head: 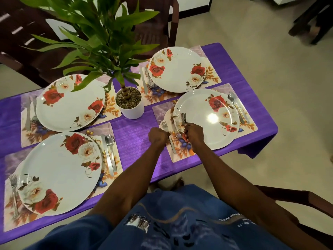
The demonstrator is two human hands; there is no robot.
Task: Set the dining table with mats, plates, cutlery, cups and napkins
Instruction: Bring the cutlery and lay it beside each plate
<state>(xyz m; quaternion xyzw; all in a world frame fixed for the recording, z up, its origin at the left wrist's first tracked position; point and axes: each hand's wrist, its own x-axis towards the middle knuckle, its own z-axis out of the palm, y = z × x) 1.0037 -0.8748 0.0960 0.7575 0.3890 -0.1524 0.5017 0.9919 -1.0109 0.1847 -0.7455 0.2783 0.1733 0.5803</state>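
Purple-clothed worktop [133, 139] carrying four floral mats, each under a rose plate. Far left: near-left plate [59, 172] with a fork [13, 192] on its left, knife and spoon [110, 150] on its right. Behind it, second plate [70, 102] with cutlery alongside at left. Centre: white potted plant [129, 103]. Left hand [158, 137], fingers curled, gripping a fork [168, 136] lying on the near-right mat [180, 150]. Right hand [193, 131] pinching forks [183, 118] over the left rim of the near-right plate [207, 120]. Spoon and knife [237, 107] beyond that plate's right edge. Fourth plate [177, 69] behind.
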